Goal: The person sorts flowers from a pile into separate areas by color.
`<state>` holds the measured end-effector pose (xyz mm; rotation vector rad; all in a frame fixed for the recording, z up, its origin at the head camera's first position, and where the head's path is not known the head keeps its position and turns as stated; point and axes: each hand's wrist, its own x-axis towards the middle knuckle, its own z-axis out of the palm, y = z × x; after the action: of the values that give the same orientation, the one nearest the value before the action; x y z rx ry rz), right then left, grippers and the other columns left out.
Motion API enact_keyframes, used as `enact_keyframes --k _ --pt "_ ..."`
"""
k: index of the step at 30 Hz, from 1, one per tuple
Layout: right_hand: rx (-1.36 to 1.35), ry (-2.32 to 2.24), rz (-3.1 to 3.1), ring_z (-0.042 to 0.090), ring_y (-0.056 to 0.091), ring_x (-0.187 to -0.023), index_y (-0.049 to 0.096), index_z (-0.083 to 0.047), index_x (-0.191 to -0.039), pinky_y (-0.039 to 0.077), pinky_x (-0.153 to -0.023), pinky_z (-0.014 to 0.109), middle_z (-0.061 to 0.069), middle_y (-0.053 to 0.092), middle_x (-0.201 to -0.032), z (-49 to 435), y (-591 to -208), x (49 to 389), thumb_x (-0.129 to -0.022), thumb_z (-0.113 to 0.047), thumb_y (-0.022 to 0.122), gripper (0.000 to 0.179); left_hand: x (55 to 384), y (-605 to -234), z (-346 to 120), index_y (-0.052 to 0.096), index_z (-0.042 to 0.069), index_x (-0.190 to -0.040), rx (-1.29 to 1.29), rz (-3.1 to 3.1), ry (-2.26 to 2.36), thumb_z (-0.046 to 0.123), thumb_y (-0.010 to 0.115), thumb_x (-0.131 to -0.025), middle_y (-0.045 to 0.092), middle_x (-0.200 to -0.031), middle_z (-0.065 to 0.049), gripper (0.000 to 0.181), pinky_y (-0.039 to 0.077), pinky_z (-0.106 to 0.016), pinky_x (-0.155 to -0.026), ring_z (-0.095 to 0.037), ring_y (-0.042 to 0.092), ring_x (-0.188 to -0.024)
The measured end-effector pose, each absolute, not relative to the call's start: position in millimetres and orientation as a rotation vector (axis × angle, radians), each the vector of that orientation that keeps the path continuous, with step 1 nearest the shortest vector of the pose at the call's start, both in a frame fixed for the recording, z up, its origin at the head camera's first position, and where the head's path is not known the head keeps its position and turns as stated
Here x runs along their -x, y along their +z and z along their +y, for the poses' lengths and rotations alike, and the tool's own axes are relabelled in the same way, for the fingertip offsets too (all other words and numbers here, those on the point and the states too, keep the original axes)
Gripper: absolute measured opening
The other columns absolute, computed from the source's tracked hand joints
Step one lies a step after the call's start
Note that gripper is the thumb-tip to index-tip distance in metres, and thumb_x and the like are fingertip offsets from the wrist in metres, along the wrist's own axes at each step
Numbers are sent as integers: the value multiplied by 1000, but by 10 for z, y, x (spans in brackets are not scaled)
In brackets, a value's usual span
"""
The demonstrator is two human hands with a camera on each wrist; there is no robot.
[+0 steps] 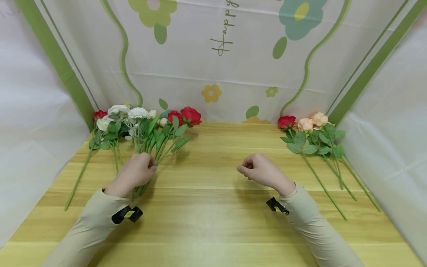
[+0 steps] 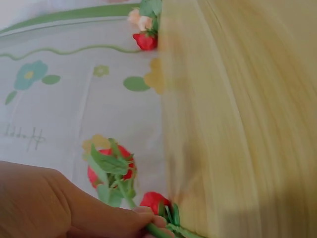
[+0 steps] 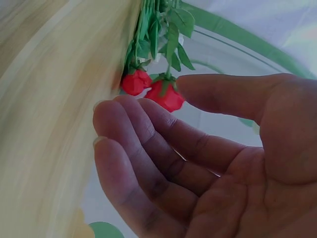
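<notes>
My left hand (image 1: 135,171) pinches the green stem of a red rose (image 1: 191,116) at the left of the table. In the left wrist view the thumb and fingers meet on that stem (image 2: 127,194), below the leaves. A second red rose (image 2: 154,202) lies close beside it. White flowers (image 1: 138,113) and their green stems lie under and around this hand; which other stems it touches is hidden. My right hand (image 1: 261,170) hovers over the middle right of the table, holding nothing. Its fingers (image 3: 163,163) are loosely curved, with the thumb apart from them in the right wrist view.
On the right of the wooden table (image 1: 213,222) lie a red rose (image 1: 287,122) and peach roses (image 1: 319,119), stems pointing toward the front. Another red rose (image 1: 100,114) lies at the far left. A printed white cloth (image 1: 186,63) hangs along the back edge.
</notes>
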<state>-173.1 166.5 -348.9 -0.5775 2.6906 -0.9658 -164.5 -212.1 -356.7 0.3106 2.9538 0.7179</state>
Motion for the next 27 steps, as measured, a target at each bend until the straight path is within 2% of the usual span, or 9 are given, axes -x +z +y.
enact_keyframes --k 2,4,9,14,18,22,27 --pt "581 -968 2693 28 65 -67 72 -9 -83 50 -57 35 2 63 -68 1660 -3491 1723 -98 -22 62 22 1634 -3543 -2093 67 0 -95 -304 2960 754 5 60 -95 64 -83 -9 9 45 -36 -58 -17 53 -63" --pt "586 -965 2697 27 65 -67 72 -9 -83 49 -57 35 1 63 -68 1654 -3489 1712 -98 -22 62 22 1621 -3533 -2063 67 -3 -103 -320 2969 798 5 61 -95 68 -93 -13 13 50 -38 -63 -19 61 -71" --pt "601 -966 2717 23 63 -63 71 -12 -82 48 -56 35 -3 62 -66 1619 -3470 1681 -98 -22 62 21 1578 -3517 -1979 67 -4 -103 -396 2987 968 5 64 -94 68 -89 -10 13 52 -37 -63 -20 64 -74" --pt "610 -1015 2716 22 64 -64 72 -14 -84 49 -57 35 -4 63 -68 1584 -3458 1668 -98 -22 62 19 1530 -3495 -1881 66 0 -105 -408 2995 1156 9 65 -95 66 -86 -4 13 49 -35 -61 -17 61 -74" --pt "619 -1101 2677 20 65 -68 72 -13 -88 52 -60 35 -3 65 -72 1549 -3453 1646 -98 -23 63 17 1465 -3487 -1764 65 1 -109 -409 2892 1387 10 65 -96 65 -88 -5 15 52 -32 -58 -16 64 -72" --pt "648 -1241 2617 18 65 -69 73 -11 -90 54 -62 36 -1 66 -76 1487 -3453 1599 -98 -23 64 16 1387 -3504 -1629 63 -1 -110 -430 2745 1596 7 64 -96 64 -90 -9 15 55 -28 -62 -18 66 -74" --pt "662 -1441 2494 24 66 -71 72 -6 -94 56 -65 42 4 67 -80 1383 -3497 1535 -97 -21 65 17 1332 -3576 -1462 62 -4 -107 -475 2555 1767 2 65 -95 63 -90 -12 14 57 -31 -64 -24 66 -77"
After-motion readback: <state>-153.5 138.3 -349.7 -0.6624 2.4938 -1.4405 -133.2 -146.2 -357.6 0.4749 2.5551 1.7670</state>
